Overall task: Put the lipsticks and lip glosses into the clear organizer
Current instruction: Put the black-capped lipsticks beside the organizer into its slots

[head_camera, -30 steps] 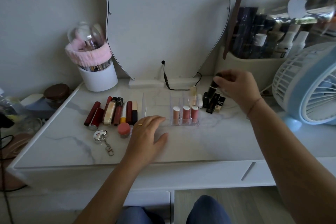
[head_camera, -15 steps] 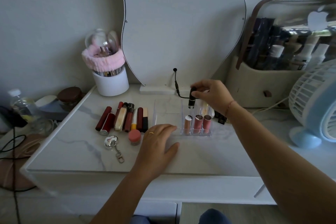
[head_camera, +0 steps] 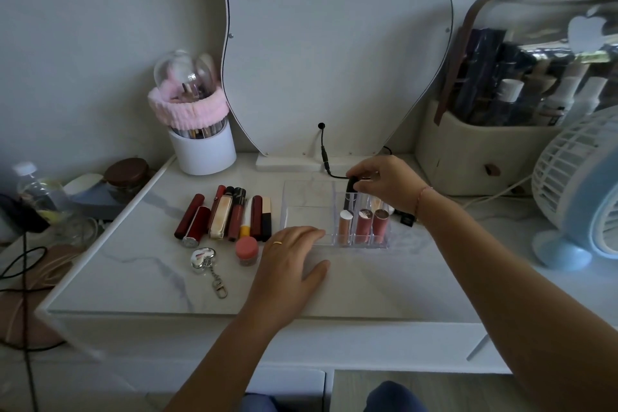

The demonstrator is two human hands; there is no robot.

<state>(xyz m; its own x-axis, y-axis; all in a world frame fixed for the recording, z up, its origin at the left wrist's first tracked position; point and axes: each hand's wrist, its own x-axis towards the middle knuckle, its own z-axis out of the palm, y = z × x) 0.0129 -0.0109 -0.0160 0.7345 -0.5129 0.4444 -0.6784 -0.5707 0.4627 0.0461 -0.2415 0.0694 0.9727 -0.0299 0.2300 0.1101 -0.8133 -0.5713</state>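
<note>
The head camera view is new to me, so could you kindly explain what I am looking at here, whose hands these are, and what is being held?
There is no machine: one camera worn on a person's head looks down at their own bare hands over a white table. The right hand pinches a black lipstick upright over a slot of the clear organizer, behind three pink lip glosses already standing in it. The left hand lies flat by the organizer's front edge and holds nothing. To the left lie a row of lipsticks, a small pink jar and a silver keychain.
</note>
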